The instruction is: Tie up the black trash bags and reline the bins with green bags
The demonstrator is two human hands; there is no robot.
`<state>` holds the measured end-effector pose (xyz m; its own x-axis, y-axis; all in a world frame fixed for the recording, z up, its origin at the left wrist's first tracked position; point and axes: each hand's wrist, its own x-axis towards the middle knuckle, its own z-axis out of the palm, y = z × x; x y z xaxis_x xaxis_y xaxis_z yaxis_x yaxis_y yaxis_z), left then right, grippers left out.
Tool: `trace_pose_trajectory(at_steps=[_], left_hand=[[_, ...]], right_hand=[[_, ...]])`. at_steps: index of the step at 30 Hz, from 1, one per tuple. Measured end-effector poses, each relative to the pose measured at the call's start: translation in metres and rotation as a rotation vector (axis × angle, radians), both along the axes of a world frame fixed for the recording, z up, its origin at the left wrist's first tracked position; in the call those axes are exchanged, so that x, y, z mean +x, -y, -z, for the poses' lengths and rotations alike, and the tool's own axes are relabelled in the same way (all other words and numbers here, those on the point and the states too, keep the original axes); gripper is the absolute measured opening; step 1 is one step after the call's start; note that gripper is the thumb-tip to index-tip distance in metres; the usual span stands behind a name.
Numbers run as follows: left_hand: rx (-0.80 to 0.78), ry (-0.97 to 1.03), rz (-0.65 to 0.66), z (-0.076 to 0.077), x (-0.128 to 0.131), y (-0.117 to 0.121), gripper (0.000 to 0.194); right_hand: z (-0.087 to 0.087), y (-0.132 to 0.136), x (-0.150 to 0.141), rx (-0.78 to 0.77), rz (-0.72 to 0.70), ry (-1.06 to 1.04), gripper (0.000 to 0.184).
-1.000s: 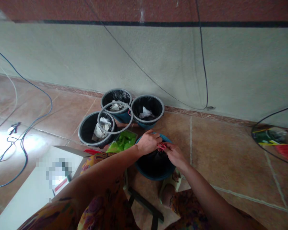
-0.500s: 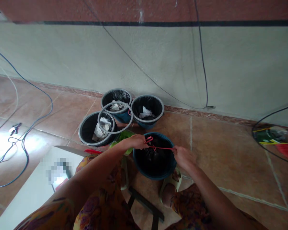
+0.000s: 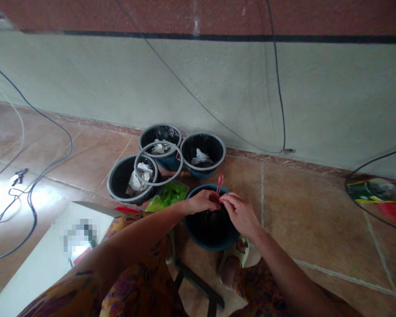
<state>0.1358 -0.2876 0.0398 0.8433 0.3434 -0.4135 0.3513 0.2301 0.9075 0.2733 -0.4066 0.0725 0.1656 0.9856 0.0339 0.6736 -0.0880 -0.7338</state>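
A dark blue bin (image 3: 190, 233) stands on the floor between my feet, with a black plastic bag (image 3: 211, 218) inside it. Over its mouth, my left hand (image 3: 203, 201) and my right hand (image 3: 238, 211) meet, fingertips close together. Both pinch a red drawstring (image 3: 220, 182) at the neck of the bag, and a loop of it sticks up above the fingers. The exact grip is partly hidden by the fingers.
Three bins (image 3: 203, 149) with black liners and crumpled paper stand by the wall. A loose grey ring (image 3: 137, 165) rests across two of them. Green plastic bags (image 3: 171, 193) lie beside them. A white board (image 3: 36, 259) with a phone is at left; cables (image 3: 71, 141) trail over the floor.
My hands have come together from apart. The drawstring, stretched sideways between them before, now stands up as a loop above the fingers.
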Motion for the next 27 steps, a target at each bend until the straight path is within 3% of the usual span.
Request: trace_pose_trajectory(at_steps=[2, 5, 9, 12, 16, 21, 24, 27], left_hand=[[0.195, 0.028, 0.121, -0.002, -0.001, -0.001, 0.018], [0.423, -0.01, 0.272, -0.006, -0.002, -0.002, 0.016], [0.455, -0.001, 0.365, -0.01, -0.002, -0.002, 0.024], [0.39, 0.02, 0.361, -0.012, -0.002, -0.003, 0.026], [0.219, 0.006, 0.226, -0.009, -0.001, -0.001, 0.026], [-0.06, -0.042, -0.083, 0.001, 0.002, 0.005, 0.014], [-0.175, -0.036, -0.23, 0.002, 0.001, 0.006, 0.011], [-0.174, -0.061, -0.239, 0.0, -0.001, 0.006, 0.012]], right_hand=[[0.001, -0.001, -0.003, 0.042, -0.022, -0.024, 0.029], [0.005, -0.001, -0.004, 0.037, 0.055, -0.063, 0.029], [0.017, -0.001, -0.005, -0.171, 0.128, -0.281, 0.053], [0.027, 0.0, -0.005, -0.297, 0.104, -0.442, 0.049], [0.028, 0.0, -0.003, -0.321, 0.114, -0.342, 0.038], [0.014, -0.003, 0.001, -0.318, 0.128, -0.051, 0.025], [0.009, -0.003, 0.0, -0.334, 0.146, -0.061, 0.025], [0.008, -0.003, 0.0, -0.352, 0.081, -0.162, 0.028]])
